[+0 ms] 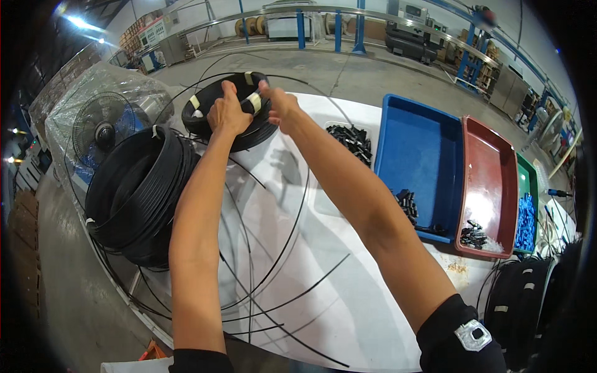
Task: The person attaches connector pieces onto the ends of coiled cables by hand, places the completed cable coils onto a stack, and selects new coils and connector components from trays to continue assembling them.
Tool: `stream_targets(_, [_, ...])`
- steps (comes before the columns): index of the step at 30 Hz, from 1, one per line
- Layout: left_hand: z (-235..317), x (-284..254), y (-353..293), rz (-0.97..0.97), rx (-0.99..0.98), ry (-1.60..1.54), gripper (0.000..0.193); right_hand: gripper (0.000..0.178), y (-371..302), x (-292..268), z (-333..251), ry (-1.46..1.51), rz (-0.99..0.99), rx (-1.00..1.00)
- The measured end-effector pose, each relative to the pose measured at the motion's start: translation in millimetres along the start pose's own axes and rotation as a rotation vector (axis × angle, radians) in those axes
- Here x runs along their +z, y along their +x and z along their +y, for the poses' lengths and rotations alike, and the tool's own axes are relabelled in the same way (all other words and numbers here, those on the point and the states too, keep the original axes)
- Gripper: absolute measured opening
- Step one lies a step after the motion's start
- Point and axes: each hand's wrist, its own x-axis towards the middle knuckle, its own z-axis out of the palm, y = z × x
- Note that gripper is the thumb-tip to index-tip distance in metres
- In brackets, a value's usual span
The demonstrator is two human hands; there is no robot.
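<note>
My left hand [229,114] and right hand [281,105] at a black cable coil [252,139], worktop's [367,304] far-left corner.
Fingers half-curled; I can't tell whether they grip. Likely springy, fairly heavy; best held at its pale tapes [255,102].

smooth, satin black plastic on the coil [252,140] at eleven o'clock and bigger coil [155,196] at nine, glossy plastic on the blue tray [416,149] near two and red tray [491,180] at three, crinkled shiny film [53,115] at ten, smooth white table [367,311] at six, matt cloth sleeve [444,332] at four
</note>
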Motion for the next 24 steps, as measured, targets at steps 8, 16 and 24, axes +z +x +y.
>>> stream_targets(8, [52.1,-45.2,-45.5,-0.057,0.231,-0.083,0.07,0.065,29.1,0.4,-25.2,0.49,0.088,0.099])
stream_targets(16, [57.4,-113.6,-105.0,-0.087,0.6,-0.543,0.069,0.041,-113.6,-66.2,-105.9,0.333,0.025,-0.357])
stream_targets(24, [35.6,-192.0,-182.5,0.396,0.267,-0.87,0.054,0.011,-274.6,-202.1,-119.1,0.601,-0.203,-0.418])
